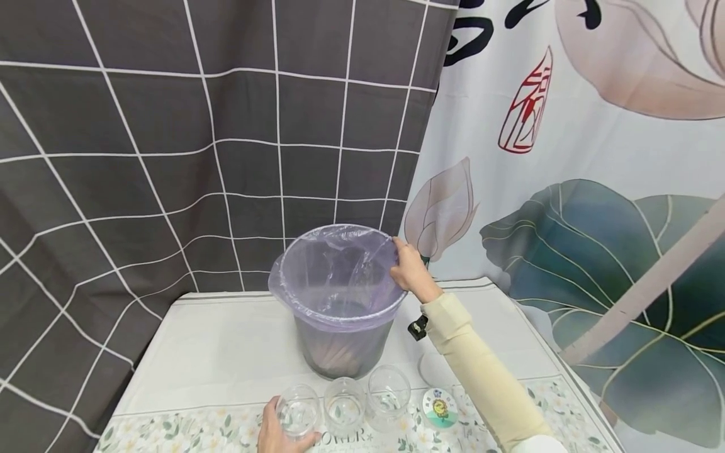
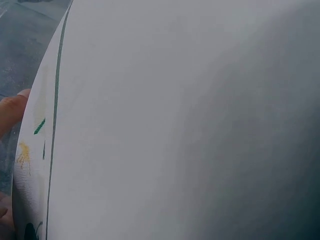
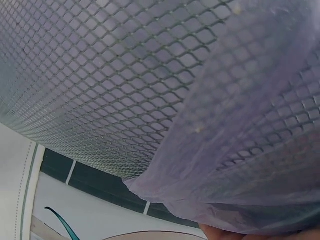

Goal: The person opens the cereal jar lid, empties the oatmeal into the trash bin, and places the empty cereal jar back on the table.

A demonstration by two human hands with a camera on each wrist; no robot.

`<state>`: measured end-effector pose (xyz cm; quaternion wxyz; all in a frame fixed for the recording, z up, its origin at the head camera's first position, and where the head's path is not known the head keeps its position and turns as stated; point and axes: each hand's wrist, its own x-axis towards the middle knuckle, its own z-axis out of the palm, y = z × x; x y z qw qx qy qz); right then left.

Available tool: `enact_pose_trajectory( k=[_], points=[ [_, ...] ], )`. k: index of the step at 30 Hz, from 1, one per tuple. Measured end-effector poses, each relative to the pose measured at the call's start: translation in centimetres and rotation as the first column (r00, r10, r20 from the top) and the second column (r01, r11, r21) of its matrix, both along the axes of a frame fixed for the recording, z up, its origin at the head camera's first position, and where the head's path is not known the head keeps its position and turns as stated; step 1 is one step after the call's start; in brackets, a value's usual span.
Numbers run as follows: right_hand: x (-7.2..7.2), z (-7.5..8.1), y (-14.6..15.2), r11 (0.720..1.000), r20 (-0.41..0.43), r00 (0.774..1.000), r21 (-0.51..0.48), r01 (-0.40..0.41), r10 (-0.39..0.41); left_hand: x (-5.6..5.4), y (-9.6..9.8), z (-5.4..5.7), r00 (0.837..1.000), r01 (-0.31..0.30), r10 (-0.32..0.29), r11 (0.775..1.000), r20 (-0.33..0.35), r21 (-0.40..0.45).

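Note:
My right hand (image 1: 413,269) grips the right rim of a mesh wastebasket (image 1: 345,352) lined with a thin purple bag (image 1: 283,299). The bag is folded out over the rim; in the right wrist view the bag (image 3: 190,160) hangs over the wire mesh (image 3: 110,85), with fingers (image 3: 225,234) at the bottom edge. My left hand (image 1: 281,434) is at the front of the table, its fingers and thumb curved round the leftmost clear plastic cup (image 1: 298,412). Two more clear cups, a middle one (image 1: 343,406) and a right one (image 1: 389,396), stand beside it in a row.
A round disc with a cartoon flower (image 1: 440,408) lies right of the cups, near a whitish round lid (image 1: 436,368) partly under the right forearm. The table (image 1: 226,352) has a white and floral cover. A dark grid curtain (image 1: 238,113) hangs behind it.

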<state>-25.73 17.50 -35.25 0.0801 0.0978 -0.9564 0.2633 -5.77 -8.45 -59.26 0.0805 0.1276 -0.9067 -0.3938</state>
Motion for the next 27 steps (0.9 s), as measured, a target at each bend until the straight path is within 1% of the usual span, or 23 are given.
enact_pose_trajectory(
  k=[5, 10, 12, 16, 18, 20, 21, 22, 24, 27],
  points=[
    [-0.2, -0.2, 0.5, 0.999, -0.065, 0.997, -0.027, -0.045, 0.043, -0.1, 0.1, -0.1, 1.000, 0.008, -0.008, 1.000, -0.010, 0.011],
    [0.0, -0.3, 1.0, 0.989, -0.091, 0.994, -0.130, -0.076, 0.064, -0.1, 0.1, -0.1, 0.999, 0.042, -0.043, 0.999, 0.016, 0.019],
    [0.2, -0.2, 1.2, 0.976, -0.091, 0.993, -0.194, -0.094, 0.078, -0.1, -0.1, 0.0, 0.998, 0.061, -0.062, 0.998, 0.027, 0.019],
    [0.7, -0.2, 1.7, 0.958, -0.071, 0.994, -0.269, -0.097, 0.081, 0.0, -0.6, 0.1, 0.993, 0.115, -0.116, 0.993, 0.023, 0.037],
    [1.0, -0.2, 2.0, 0.954, -0.062, 0.996, -0.287, -0.085, 0.070, 0.0, -1.0, -0.1, 0.988, 0.152, -0.152, 0.988, -0.008, 0.019],
    [1.3, -0.3, 2.2, 0.946, -0.064, 0.996, -0.314, -0.081, 0.064, 0.1, -1.6, -0.3, 0.984, 0.171, -0.172, 0.985, -0.048, -0.016],
    [1.4, -0.4, 2.4, 0.941, -0.068, 0.996, -0.328, -0.085, 0.066, 0.2, -1.9, -0.5, 0.980, 0.177, -0.180, 0.983, -0.080, -0.043],
    [1.5, -0.5, 2.6, 0.937, -0.080, 0.994, -0.337, -0.096, 0.073, 0.3, -2.2, -0.7, 0.975, 0.174, -0.181, 0.983, -0.126, -0.066],
    [1.7, -0.8, 3.0, 0.927, -0.115, 0.989, -0.350, -0.132, 0.097, 0.5, -3.0, -1.0, 0.961, 0.168, -0.186, 0.980, -0.205, -0.105],
    [2.1, -1.3, 3.8, 0.928, -0.174, 0.976, -0.323, -0.186, 0.135, 0.6, -4.3, -0.9, 0.936, 0.177, -0.213, 0.973, -0.279, -0.148]
  ],
)
